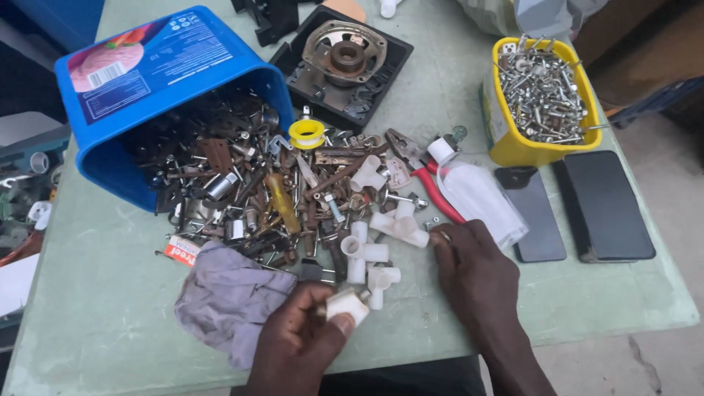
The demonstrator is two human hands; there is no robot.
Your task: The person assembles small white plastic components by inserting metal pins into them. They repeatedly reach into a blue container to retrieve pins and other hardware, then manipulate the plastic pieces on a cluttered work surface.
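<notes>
Fingers of left hand (297,345) pinch white pipe fitting (347,304).

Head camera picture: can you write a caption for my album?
Left hand holds a white pipe fitting; right hand rests beside spilled scrap hardware.

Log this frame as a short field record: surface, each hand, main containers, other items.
surface: green table
left hand: left hand holds a white pipe fitting
right hand: right hand rests on the table, fingertips at the edge of the white pipe fittings
tipped container: blue tub on its side, rusty hardware pile spilling out
upright container: yellow tub full of screws
other items: grey rag, red-handled pliers, clear bottle, two phones, yellow tape roll
</notes>
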